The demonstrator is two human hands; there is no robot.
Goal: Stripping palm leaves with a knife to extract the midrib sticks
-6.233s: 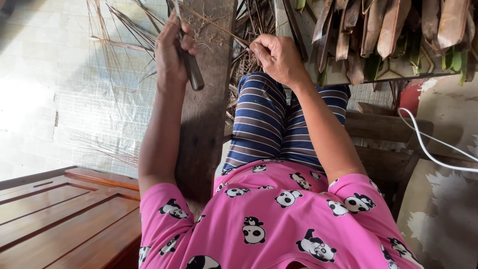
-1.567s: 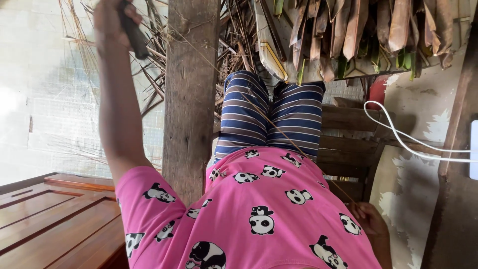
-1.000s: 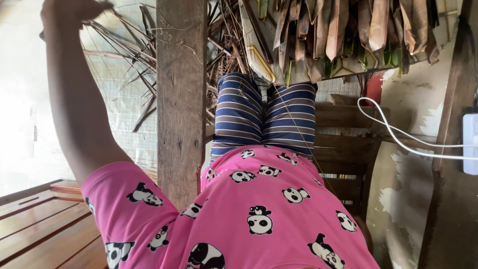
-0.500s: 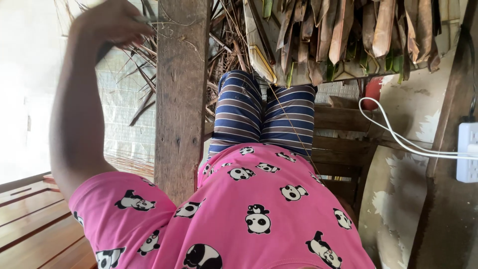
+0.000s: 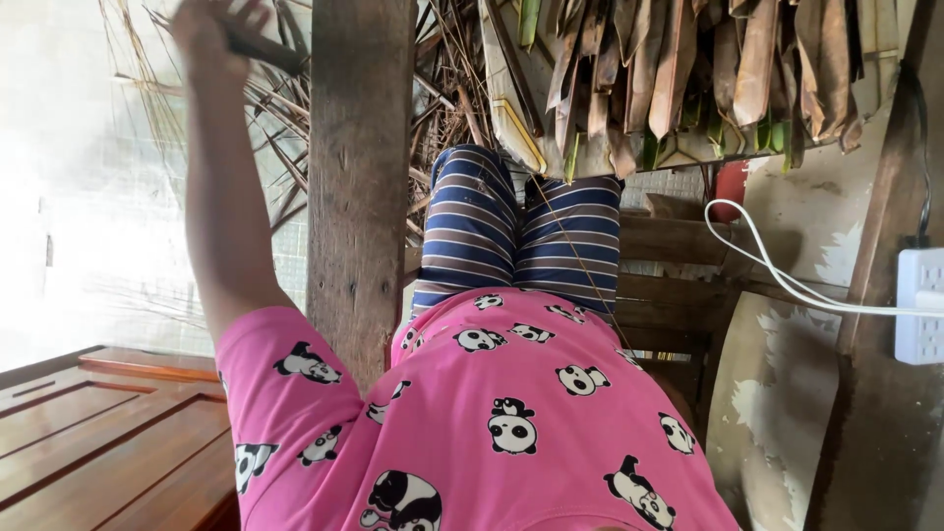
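- You are gripping one dark knife (image 5: 264,49) in your blurred left hand (image 5: 211,34), far left, beside one post (image 5: 359,167).
- One thin rib (image 5: 580,265) is crossing your lap.
- Your right hand is hiding behind your shirt (image 5: 511,423).

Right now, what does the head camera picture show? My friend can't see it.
A seated person's left hand is raised, gripping a dark knife handle near dry palm leaves and a wooden post. A thin leaf rib lies across their striped trousers.

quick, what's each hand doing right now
Left hand: raised, blurred, closed around a dark knife handle.
Right hand: out of view behind the pink shirt; cannot be told.
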